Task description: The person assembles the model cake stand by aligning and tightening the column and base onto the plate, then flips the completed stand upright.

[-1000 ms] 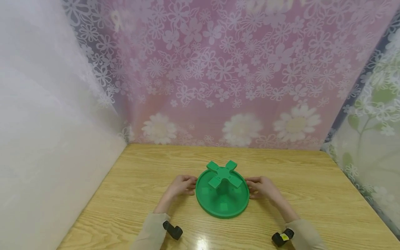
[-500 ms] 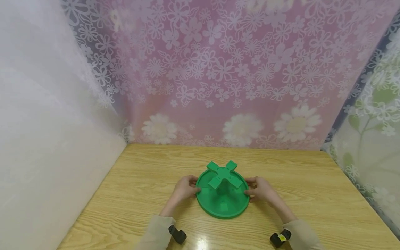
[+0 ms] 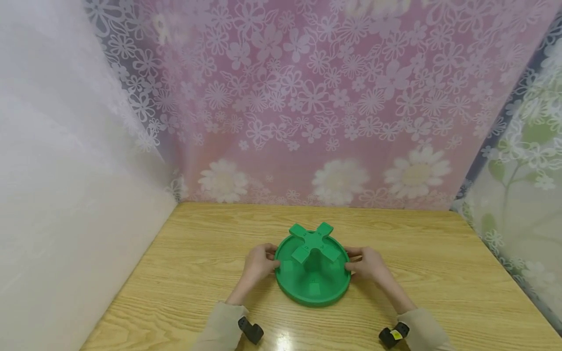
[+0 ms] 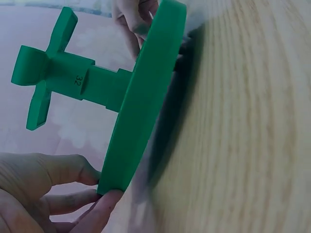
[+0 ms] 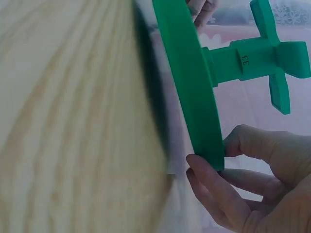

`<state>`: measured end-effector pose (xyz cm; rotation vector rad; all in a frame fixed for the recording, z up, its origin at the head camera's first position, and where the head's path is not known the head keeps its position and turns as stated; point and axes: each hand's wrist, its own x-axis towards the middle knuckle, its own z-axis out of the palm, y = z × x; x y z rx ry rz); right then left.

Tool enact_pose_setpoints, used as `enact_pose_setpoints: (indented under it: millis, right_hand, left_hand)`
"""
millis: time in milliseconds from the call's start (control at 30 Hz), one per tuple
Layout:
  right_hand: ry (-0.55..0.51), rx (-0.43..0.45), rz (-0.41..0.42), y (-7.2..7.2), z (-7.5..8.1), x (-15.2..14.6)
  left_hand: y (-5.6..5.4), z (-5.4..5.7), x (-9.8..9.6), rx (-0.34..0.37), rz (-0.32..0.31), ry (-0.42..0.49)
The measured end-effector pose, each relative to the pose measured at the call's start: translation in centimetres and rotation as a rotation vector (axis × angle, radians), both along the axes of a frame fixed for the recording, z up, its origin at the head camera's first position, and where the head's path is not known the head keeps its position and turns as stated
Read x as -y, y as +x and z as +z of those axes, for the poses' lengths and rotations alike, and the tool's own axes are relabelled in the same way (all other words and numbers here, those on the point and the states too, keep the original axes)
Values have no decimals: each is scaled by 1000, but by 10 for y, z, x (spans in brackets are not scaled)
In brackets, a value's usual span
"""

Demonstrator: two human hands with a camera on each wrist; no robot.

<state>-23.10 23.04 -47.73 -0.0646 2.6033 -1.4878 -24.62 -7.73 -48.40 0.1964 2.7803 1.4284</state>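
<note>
A round green plastic tray (image 3: 291, 285) with a raised rim has a post in its middle, topped by a four-armed cross (image 3: 313, 240). My left hand (image 3: 258, 265) pinches the rim on the left side, and my right hand (image 3: 370, 265) pinches it opposite. Thumbs lie at the upper edge with fingers underneath, as the left hand (image 4: 43, 189) and right hand (image 5: 262, 174) show in the wrist views. The post (image 4: 73, 75) carries the number 32 on one face. A dark shadowed gap shows below the tray, which appears just off the tabletop.
The wood-grain table (image 3: 210, 229) spreads around the tray. A pink floral curtain (image 3: 272, 97) hangs behind it. A white sheet (image 3: 79, 170) borders the left side, and a pale flowered sheet (image 3: 522, 195) the right.
Both hands have closed in on the rim, their thumbs coming over its edge. The tray has risen slightly, and the cross sits a little higher in the head view.
</note>
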Motion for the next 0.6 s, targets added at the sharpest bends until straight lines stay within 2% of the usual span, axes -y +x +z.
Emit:
enact_pose_setpoints:
  millis: [133,200,367,600]
  right_hand:
    - [-40,-7,19,3,9,0]
    - [-63,-13,30,5,13,0]
    - [-85,-38,65,7,20,-1]
    - [-142,-46,87,5,24,-3]
  left_hand:
    - [0,6,1,-32,3,-4]
    - [1,8,3,-33,-5,24]
    - [0,9,6,-6,-40,136]
    - [-3,13,13,54,-97,225]
